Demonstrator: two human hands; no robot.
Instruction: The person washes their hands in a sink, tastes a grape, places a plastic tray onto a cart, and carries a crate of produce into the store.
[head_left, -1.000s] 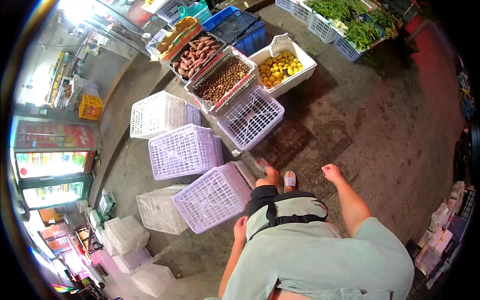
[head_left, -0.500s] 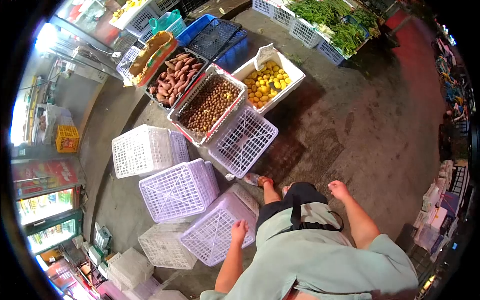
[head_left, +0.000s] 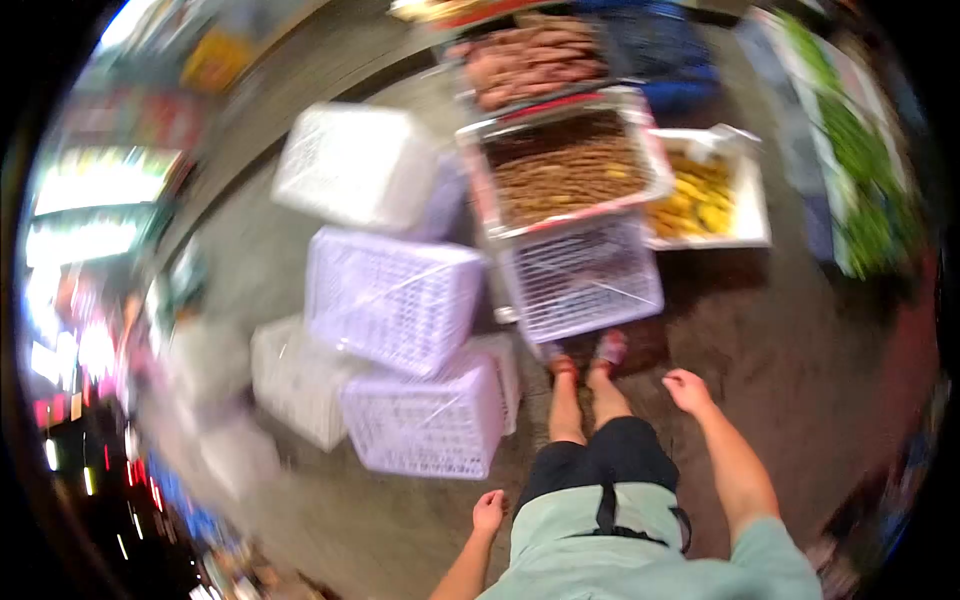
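My left hand (head_left: pixel 488 512) hangs at my side with its fingers curled and nothing visible in it. Nearest to it is an upturned lavender plastic crate (head_left: pixel 425 420). Out to the right, my right hand (head_left: pixel 686 390) is also loosely closed, over bare floor and touching nothing. In front of my feet is another lavender crate (head_left: pixel 585 275). It adjoins a red-edged white crate (head_left: pixel 655 165) full of small brown round produce (head_left: pixel 565 180). A white box (head_left: pixel 752 205) beside that holds yellow produce (head_left: pixel 705 200). The picture is smeared by motion.
More upturned crates, one white (head_left: pixel 350 165) and one lavender (head_left: pixel 390 295), stand to the left. Sweet potatoes (head_left: pixel 540 60) lie beyond the brown produce, next to a blue crate (head_left: pixel 660 60). Green vegetables (head_left: pixel 860 170) fill crates at far right. Lit fridges (head_left: pixel 100 180) glow at left.
The view has turned, so the crates now stand more squarely ahead, with the produce farther right. Both feet now show side by side at the lavender crate. My hands stay loosely closed.
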